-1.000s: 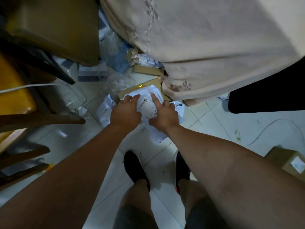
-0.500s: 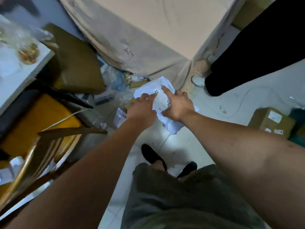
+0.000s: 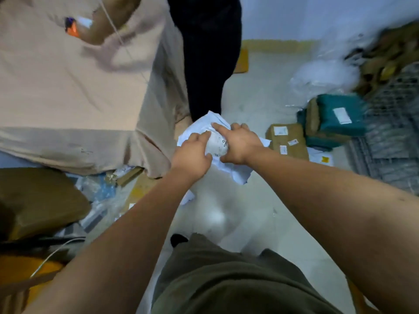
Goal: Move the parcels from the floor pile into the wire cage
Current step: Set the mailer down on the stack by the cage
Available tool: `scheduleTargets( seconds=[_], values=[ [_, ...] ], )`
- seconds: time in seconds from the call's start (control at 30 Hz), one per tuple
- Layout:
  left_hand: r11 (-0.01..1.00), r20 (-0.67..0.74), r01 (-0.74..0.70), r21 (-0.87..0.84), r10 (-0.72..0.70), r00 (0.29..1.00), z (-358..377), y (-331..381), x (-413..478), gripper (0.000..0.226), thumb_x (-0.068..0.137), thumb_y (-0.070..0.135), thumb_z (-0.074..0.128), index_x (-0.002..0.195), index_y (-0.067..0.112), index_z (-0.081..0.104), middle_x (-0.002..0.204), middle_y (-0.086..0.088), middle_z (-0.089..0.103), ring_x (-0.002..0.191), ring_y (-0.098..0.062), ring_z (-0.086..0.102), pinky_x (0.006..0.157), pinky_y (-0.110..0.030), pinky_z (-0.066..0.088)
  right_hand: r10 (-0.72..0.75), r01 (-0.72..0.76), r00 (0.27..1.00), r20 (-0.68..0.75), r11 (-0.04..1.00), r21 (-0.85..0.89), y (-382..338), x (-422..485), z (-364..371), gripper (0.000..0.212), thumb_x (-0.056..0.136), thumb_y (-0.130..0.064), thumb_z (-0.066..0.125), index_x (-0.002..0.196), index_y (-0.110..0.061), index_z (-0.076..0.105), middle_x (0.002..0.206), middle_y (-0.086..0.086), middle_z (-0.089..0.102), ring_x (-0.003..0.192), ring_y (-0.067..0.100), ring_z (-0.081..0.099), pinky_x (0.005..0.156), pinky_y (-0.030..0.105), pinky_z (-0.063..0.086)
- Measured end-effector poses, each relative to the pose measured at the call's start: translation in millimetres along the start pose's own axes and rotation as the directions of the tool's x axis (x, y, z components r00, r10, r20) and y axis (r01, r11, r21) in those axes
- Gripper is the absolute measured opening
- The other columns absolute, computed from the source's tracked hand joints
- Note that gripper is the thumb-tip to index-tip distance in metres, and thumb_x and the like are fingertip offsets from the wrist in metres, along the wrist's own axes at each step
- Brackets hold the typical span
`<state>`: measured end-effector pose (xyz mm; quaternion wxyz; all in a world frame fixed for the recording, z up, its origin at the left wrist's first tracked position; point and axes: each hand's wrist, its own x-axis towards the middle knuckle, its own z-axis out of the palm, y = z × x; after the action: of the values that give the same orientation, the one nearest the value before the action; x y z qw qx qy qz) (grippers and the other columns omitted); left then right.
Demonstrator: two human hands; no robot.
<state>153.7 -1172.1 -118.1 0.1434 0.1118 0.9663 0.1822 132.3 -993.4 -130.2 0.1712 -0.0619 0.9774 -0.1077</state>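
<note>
Now that the white parcel (image 3: 202,126) is up off the floor pile (image 3: 102,191), left hand (image 3: 192,155) and right hand (image 3: 240,143) both curled round it, the wire cage (image 3: 390,123) swings into view, still well apart.

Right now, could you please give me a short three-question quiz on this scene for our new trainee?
1. True or false: the left hand and the right hand both hold the white crumpled plastic parcel.
2. The grey wire cage stands on the person's: A) left, B) right, C) lap.
3. Fill in: beside the brown labelled cardboard box lies a ____ plastic-wrapped parcel.
Key: 1 true; 2 B; 3 teal.
</note>
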Motion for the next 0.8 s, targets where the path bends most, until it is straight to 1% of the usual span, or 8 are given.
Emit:
scheduleTargets(
  seconds=[0.17, 0.27, 0.4, 0.43, 0.5, 0.57, 0.67, 0.8],
  values=[
    [0.986, 0.034, -0.167, 0.003, 0.167, 0.985, 25, 121, 34, 0.06, 0.093, 0.027, 0.058, 0.15, 0.029, 0.039, 0.141, -0.003, 0.05, 0.124, -0.03, 0.052, 0.097, -0.046, 0.049, 0.181, -0.175, 0.98, -0.086, 0.982, 0.069, 114, -52, -26, 0.104, 0.073, -0.051, 0.074, 0.159, -0.042, 0.016, 0.127, 0.014, 0.051, 0.116, 0.037, 0.048, 0.097, 0.045, 0.048],
    [0.969, 0.083, -0.247, 0.021, 0.244, 0.966, 41, 177, 55, 0.06, 0.093, 0.027, 0.058, 0.15, 0.029, 0.039, 0.144, -0.003, 0.048, 0.126, -0.029, 0.052, 0.097, -0.047, 0.049, 0.29, -0.279, 0.951, -0.106, 0.954, 0.108, 172, -77, -27, 0.104, 0.074, -0.052, 0.074, 0.16, -0.04, 0.017, 0.128, 0.018, 0.052, 0.117, 0.039, 0.048, 0.097, 0.043, 0.046],
    [0.93, 0.146, -0.366, 0.023, 0.359, 0.922, 66, 237, 87, 0.051, 0.094, 0.026, 0.055, 0.144, 0.029, 0.045, 0.139, -0.004, 0.051, 0.124, -0.03, 0.054, 0.098, -0.046, 0.049, 0.437, -0.414, 0.891, -0.122, 0.893, 0.174, 237, -101, -21, 0.104, 0.074, -0.045, 0.075, 0.16, -0.04, 0.017, 0.13, 0.016, 0.054, 0.118, 0.035, 0.048, 0.082, 0.036, 0.036],
    [0.922, 0.165, -0.386, 0.026, 0.377, 0.912, 73, 251, 97, 0.049, 0.093, 0.025, 0.054, 0.142, 0.029, 0.046, 0.137, -0.005, 0.051, 0.121, -0.031, 0.055, 0.097, -0.046, 0.049, 0.474, -0.448, 0.873, -0.113, 0.872, 0.197, 252, -105, -19, 0.105, 0.073, -0.045, 0.074, 0.16, -0.04, 0.016, 0.131, 0.016, 0.053, 0.119, 0.035, 0.047, 0.081, 0.036, 0.035],
    [0.906, 0.213, -0.422, 0.038, 0.405, 0.889, 86, 279, 118, 0.047, 0.092, 0.024, 0.054, 0.139, 0.028, 0.047, 0.135, -0.006, 0.052, 0.117, -0.033, 0.057, 0.097, -0.047, 0.049, 0.547, -0.515, 0.832, -0.087, 0.822, 0.244, 280, -112, -14, 0.107, 0.071, -0.048, 0.073, 0.159, -0.043, 0.014, 0.134, 0.015, 0.05, 0.123, 0.037, 0.046, 0.087, 0.041, 0.042],
    [0.88, 0.271, -0.471, 0.066, 0.439, 0.857, 97, 304, 140, 0.051, 0.093, 0.026, 0.055, 0.143, 0.03, 0.044, 0.138, -0.007, 0.051, 0.118, -0.034, 0.057, 0.098, -0.049, 0.049, 0.608, -0.575, 0.792, -0.064, 0.777, 0.258, 306, -114, -12, 0.108, 0.072, -0.049, 0.075, 0.159, -0.045, 0.012, 0.138, 0.014, 0.048, 0.127, 0.037, 0.044, 0.093, 0.048, 0.046],
    [0.826, 0.352, -0.558, 0.084, 0.499, 0.792, 107, 339, 176, 0.057, 0.093, 0.035, 0.057, 0.148, 0.03, 0.041, 0.14, -0.008, 0.052, 0.12, -0.037, 0.058, 0.099, -0.051, 0.049, 0.686, -0.651, 0.727, -0.026, 0.701, 0.293, 342, -116, -12, 0.109, 0.073, -0.052, 0.077, 0.16, -0.045, 0.011, 0.144, 0.016, 0.043, 0.132, 0.039, 0.041, 0.099, 0.052, 0.045],
    [0.771, 0.383, -0.63, 0.097, 0.555, 0.739, 114, 378, 226, 0.046, 0.096, 0.037, 0.055, 0.141, 0.031, 0.051, 0.136, -0.006, 0.057, 0.113, -0.035, 0.063, 0.093, -0.047, 0.053, 0.773, -0.731, 0.634, 0.025, 0.588, 0.345, 383, -117, -18, 0.107, 0.075, -0.049, 0.076, 0.16, -0.043, 0.012, 0.146, 0.016, 0.042, 0.131, 0.04, 0.04, 0.1, 0.053, 0.045]
  ],
)
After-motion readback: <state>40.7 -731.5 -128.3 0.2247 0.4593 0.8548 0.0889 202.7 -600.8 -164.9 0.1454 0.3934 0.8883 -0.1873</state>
